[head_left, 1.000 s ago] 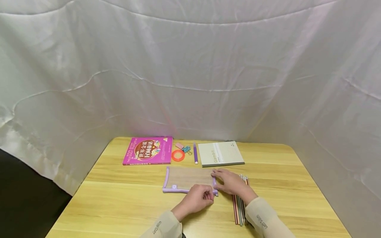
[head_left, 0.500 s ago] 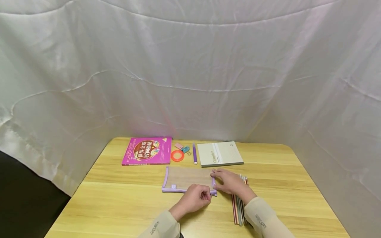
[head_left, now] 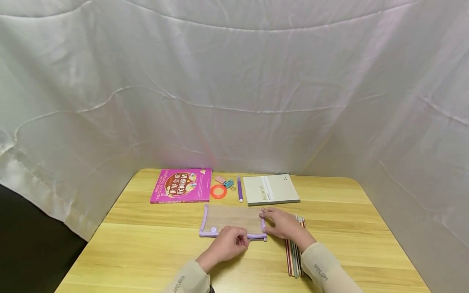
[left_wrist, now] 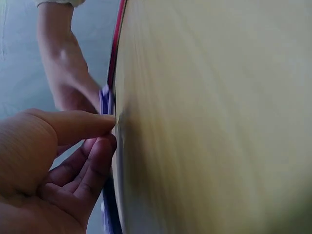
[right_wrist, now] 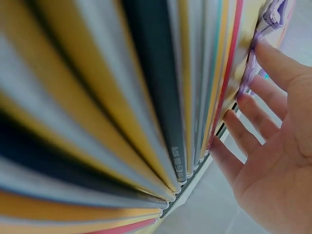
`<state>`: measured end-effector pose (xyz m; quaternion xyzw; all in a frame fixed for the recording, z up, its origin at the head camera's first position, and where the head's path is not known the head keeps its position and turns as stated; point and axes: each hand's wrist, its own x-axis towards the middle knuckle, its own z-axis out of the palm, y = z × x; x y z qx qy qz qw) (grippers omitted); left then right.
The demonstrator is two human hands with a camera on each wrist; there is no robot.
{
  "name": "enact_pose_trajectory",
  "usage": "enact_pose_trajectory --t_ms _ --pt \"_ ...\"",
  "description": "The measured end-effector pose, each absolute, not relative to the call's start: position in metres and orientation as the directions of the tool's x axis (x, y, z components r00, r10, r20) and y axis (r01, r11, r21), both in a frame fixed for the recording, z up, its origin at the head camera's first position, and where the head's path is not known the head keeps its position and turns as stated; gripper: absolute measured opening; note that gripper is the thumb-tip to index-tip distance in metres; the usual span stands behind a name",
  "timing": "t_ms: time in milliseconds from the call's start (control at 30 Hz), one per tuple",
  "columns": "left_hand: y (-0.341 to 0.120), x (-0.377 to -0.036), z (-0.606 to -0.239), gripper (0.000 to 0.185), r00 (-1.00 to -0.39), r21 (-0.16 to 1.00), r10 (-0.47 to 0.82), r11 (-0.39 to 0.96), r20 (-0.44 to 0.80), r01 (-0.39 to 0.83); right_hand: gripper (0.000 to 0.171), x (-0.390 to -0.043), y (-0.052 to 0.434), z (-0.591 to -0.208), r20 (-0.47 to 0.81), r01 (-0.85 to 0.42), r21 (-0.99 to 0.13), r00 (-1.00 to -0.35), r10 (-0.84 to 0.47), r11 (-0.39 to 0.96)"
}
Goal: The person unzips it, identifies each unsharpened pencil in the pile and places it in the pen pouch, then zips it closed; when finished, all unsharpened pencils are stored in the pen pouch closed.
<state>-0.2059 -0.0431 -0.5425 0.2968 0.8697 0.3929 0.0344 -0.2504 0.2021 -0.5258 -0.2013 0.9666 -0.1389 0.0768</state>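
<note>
A clear pencil pouch [head_left: 234, 217] with lilac edging lies flat on the table, its zipper along the near side. My left hand [head_left: 228, 243] pinches the zipper pull between thumb and curled index finger, near the middle of that side. Its thumb and fingertip meet at the purple edge in the left wrist view; the pull itself is mostly hidden by them. My right hand [head_left: 280, 223] rests on the pouch's right end, thumb near the zipper corner and fingers extended along the short edge. Under the right wrist lies a bundle of pencils [head_left: 293, 258].
Behind the pouch lie a pink book [head_left: 181, 185], an orange ring [head_left: 218, 191], a pink eraser [head_left: 220, 179], a teal binder clip [head_left: 229, 184], a purple marker [head_left: 239, 189] and a notebook [head_left: 271, 189]. Pale curtains [head_left: 234, 134] enclose the wooden table [head_left: 146, 252].
My left hand has slid left along the pouch's near edge with the zipper pull, and the zipper to its right now shows parted. My right hand stays at the pouch's right end.
</note>
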Motion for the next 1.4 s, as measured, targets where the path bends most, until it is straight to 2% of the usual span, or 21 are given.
enact_pose_trajectory --t_ms 300,533,733,1100,1400 --pt "-0.131 -0.198 -0.531 0.022 -0.844 0.682 0.516 0.564 0.149 0.466 0.057 -0.250 0.202 -0.523 -0.111 -0.381 -0.286 -0.898 -0.426 0.879" --pt "-0.191 -0.200 -0.524 0.024 -0.881 0.698 0.465 0.603 0.087 0.387 0.057 -0.249 0.203 -0.519 -0.124 -0.371 -0.284 -0.900 -0.418 0.884" --pt "-0.197 -0.202 -0.528 0.026 -0.858 0.664 0.505 0.611 0.092 0.431 0.057 -0.249 0.201 -0.519 -0.115 -0.392 -0.289 -0.891 -0.438 0.873" --pt "-0.198 -0.204 -0.529 0.027 -0.858 0.676 0.506 0.605 0.082 0.421 0.057 -0.252 0.202 -0.522 -0.101 -0.393 -0.267 -0.897 -0.431 0.880" --pt "-0.200 -0.204 -0.532 0.024 -0.862 0.697 0.502 0.597 0.062 0.398 0.058 -0.253 0.204 -0.526 -0.084 -0.443 -0.234 -0.877 -0.472 0.865"
